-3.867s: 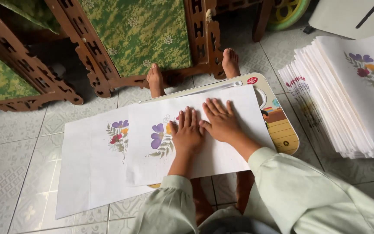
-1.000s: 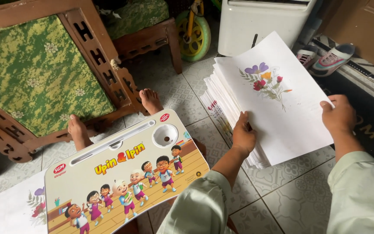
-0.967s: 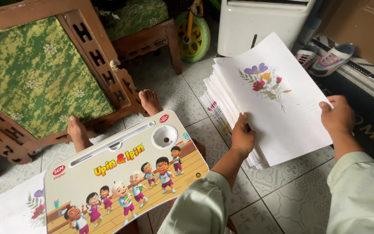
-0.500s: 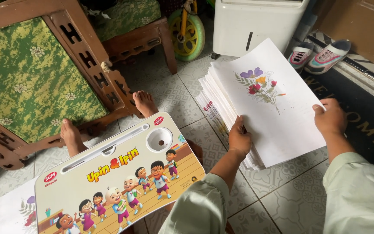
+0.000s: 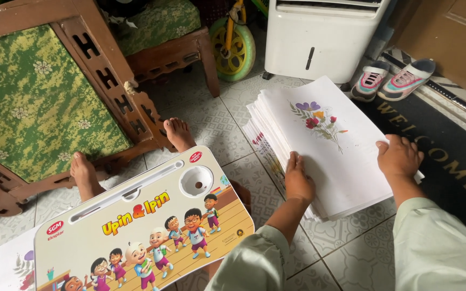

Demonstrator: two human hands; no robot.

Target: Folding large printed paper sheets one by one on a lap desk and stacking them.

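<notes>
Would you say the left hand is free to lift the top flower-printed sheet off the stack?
Probably yes: the left hand already rests on the top sheet at the stack's near edge, with nothing lying over it.

Both arms reach forward in pale green sleeves. The left hand (image 5: 299, 180) lies palm down, fingers stretched forward and together. The right hand (image 5: 398, 156) is curled, knuckles up. Two bare feet (image 5: 84, 173) point forward, toes up.

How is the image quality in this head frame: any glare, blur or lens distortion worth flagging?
Head view: soft, even daylight, only faint shadows under the paper stack; both the left hand and right hand are sharp, no motion blur; mild sheen on the lap desk; wide-angle bending toward the frame edges.
</notes>
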